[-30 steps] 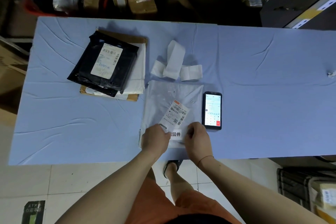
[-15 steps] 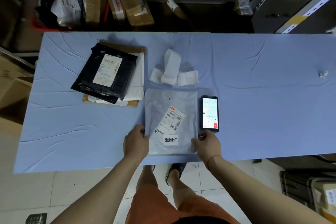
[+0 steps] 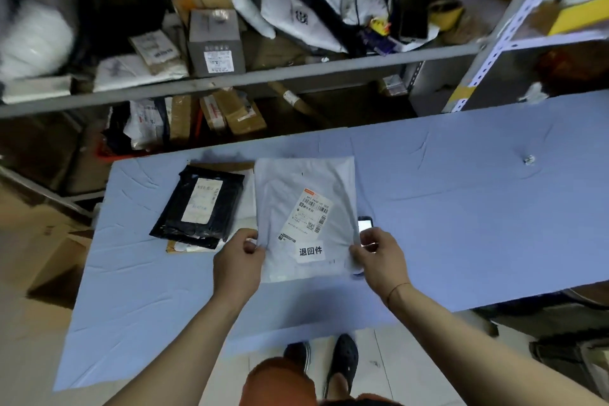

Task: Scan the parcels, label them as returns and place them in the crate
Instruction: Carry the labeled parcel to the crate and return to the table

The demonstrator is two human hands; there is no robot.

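Observation:
A grey-white poly mailer (image 3: 296, 194) is held up off the blue table (image 3: 461, 224), tilted toward me. It carries a shipping label and a white return sticker (image 3: 310, 251) with black characters near its lower edge. My left hand (image 3: 238, 265) pinches its lower left edge. My right hand (image 3: 379, 257) pinches its lower right corner. A black parcel (image 3: 199, 204) with a white label tops a stack of flat parcels at the left. The phone (image 3: 365, 225) lies behind the mailer, only its lit top showing.
Metal shelving (image 3: 230, 82) packed with boxes and bags stands behind the table. A red crate (image 3: 108, 152) shows under the shelf at the back left. Cardboard (image 3: 49, 250) lies on the floor at the left. A small crumpled scrap (image 3: 529, 160) sits on the cloth at the right.
Both hands moved from pressing the sticker to the mailer's lower corners, gripped them and lifted the mailer off the table. My head has tilted up, so the shelves come into view.

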